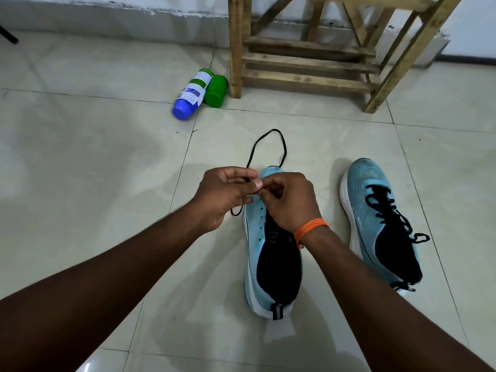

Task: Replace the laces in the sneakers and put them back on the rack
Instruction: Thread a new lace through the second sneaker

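Two light-blue sneakers stand on the tiled floor, toes pointing away from me. The left sneaker [271,253] has bare eyelets and a black tongue. Over its front, my left hand [225,196] and my right hand [288,201] meet, both pinching a black lace [271,142]. That lace loops out on the floor past the toe, and a short bend of it hangs below my left hand. The right sneaker [375,218] is threaded with a black lace, its ends loose. The wooden rack [306,63] stands at the back by the wall.
A blue-capped bottle [192,95] and a green container [216,89] lie on the floor beside the rack's left leg. A dark object [9,36] pokes in at the far left edge. Pale floor tiles stretch out to the left.
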